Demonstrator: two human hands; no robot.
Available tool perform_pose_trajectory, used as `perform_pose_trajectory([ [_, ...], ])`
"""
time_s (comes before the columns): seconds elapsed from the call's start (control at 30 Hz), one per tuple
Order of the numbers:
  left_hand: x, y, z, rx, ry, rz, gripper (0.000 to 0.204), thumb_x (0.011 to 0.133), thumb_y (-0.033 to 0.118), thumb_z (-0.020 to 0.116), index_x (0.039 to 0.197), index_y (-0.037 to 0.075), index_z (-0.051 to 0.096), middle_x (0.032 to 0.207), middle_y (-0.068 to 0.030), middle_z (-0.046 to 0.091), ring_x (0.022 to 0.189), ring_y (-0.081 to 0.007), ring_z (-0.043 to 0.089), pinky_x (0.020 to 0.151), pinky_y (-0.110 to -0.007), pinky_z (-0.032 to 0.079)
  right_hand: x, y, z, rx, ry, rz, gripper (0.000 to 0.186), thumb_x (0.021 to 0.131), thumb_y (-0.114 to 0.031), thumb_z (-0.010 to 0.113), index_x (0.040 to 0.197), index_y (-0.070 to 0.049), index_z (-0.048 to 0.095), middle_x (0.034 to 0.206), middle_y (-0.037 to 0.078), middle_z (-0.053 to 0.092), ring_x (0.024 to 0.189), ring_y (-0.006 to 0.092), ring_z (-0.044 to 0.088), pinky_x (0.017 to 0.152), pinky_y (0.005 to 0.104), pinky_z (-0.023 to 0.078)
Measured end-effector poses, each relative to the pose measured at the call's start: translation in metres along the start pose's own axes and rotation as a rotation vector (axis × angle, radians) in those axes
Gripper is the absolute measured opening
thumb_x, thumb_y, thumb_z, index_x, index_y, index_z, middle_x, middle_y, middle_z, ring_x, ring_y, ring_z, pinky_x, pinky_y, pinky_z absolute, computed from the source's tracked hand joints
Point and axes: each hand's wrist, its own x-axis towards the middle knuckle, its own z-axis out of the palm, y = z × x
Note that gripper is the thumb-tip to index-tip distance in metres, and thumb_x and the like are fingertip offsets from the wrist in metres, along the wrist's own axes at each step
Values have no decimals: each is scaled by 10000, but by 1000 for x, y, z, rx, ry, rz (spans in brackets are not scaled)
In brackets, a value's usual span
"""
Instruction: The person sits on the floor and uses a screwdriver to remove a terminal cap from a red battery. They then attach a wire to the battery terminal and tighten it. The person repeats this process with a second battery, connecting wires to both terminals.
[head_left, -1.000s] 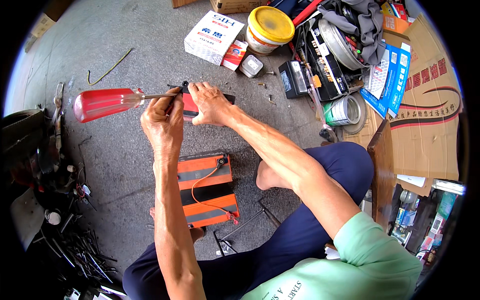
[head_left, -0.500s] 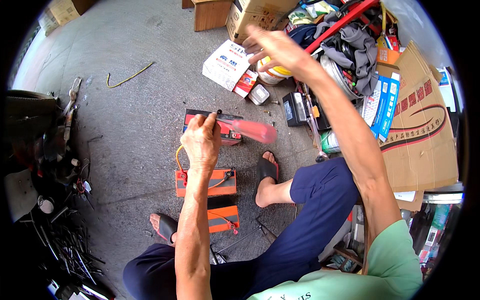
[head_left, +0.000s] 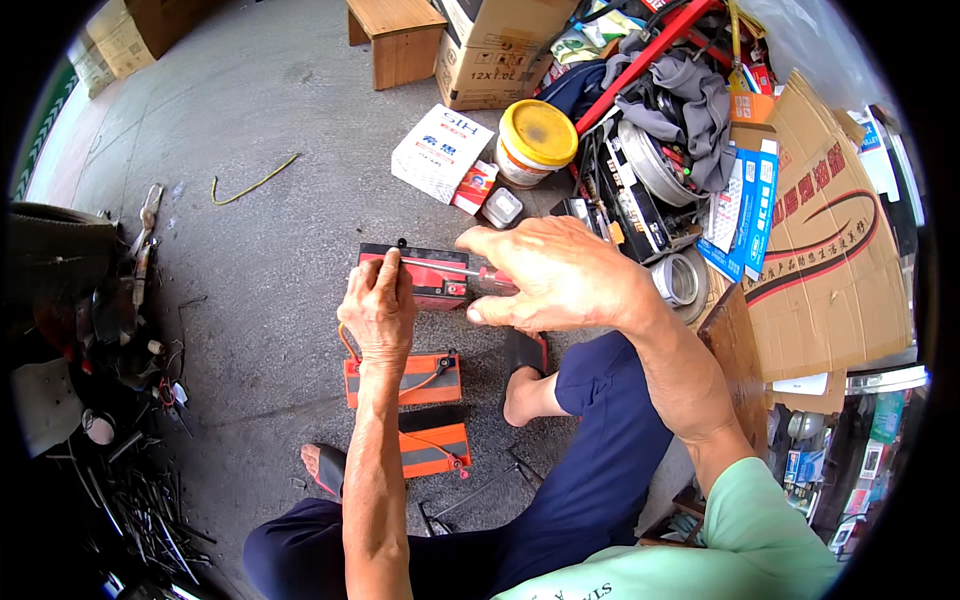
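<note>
Red-and-black battery [head_left: 420, 275] standing on the concrete floor [head_left: 250, 130], just ahead of the person's knees, with a screwdriver [head_left: 470, 272] laid across its top. The battery is a rigid box that looks dense and heavy for its bulk; it is best gripped by its flat side walls, clear of the terminals. The screwdriver is light and stiff, its red see-through handle the natural place to hold. Left hand [head_left: 378, 310] rests palm down on the near edge of the battery, fingers curled over its top, forearm reaching straight forward from the lower edge. Right hand [head_left: 560, 275] comes in from the right, wrist bent, fingers closed loosely about the screwdriver handle. Nearer the person lie two orange batteries [head_left: 405, 380] with wires; beyond stand a white carton [head_left: 440, 150] and a yellow-lidded tub [head_left: 535, 140]
</note>
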Motion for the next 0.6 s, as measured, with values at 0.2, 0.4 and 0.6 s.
perform_pose_trajectory([
  [0.2,4,1,7,-27,-116,-39,132,791,73,640,913,70,692,780,-73,626,716,-230,606,641,-322,489,14,12,-2,57,385,46,271,729,-147,610,923,42,606,780,196,650,769,314,652,751,376,505],
  [0.4,4,-17,5,-227,-243,-323,145,801,62,633,933,39,688,772,-89,660,660,-176,613,620,-302,486,45,-7,12,253,599,-116,151,735,-77,612,793,62,597,704,209,628,700,320,657,685,386,521],
  [0.6,19,-38,-22,-613,-318,-634,213,821,88,562,951,-43,668,716,-40,640,622,-72,508,582,-259,428,57,-33,17,237,713,-210,119,726,-32,602,734,41,509,647,217,586,680,384,624,633,433,512],
])
